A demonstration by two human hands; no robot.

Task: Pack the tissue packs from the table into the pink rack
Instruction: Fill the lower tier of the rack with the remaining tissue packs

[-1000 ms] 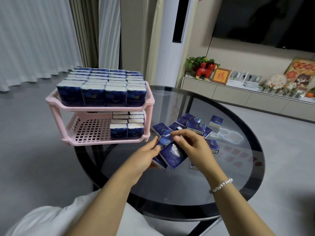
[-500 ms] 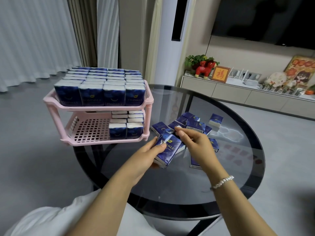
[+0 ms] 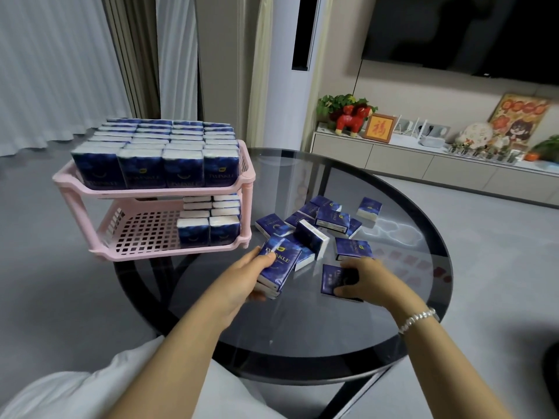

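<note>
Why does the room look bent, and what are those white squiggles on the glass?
Head view: the wide-angle lens bows the curtains and walls near the edges. The squiggles are light glare on the glass table, beside the loose tissue packs. The far-right poster looks slightly smeared; the pink rack stays sharp.

Rack (image 3: 99, 189) left on table (image 3: 302, 322), loose packs (image 3: 329, 219) right.

Left hand (image 3: 242, 278) grips stacked tissue packs (image 3: 279, 267) over the glass bench (image 3: 302, 322); right hand (image 3: 367, 279) pinches a flat pack (image 3: 334, 278) near the pink rack (image 3: 157, 192)
</note>
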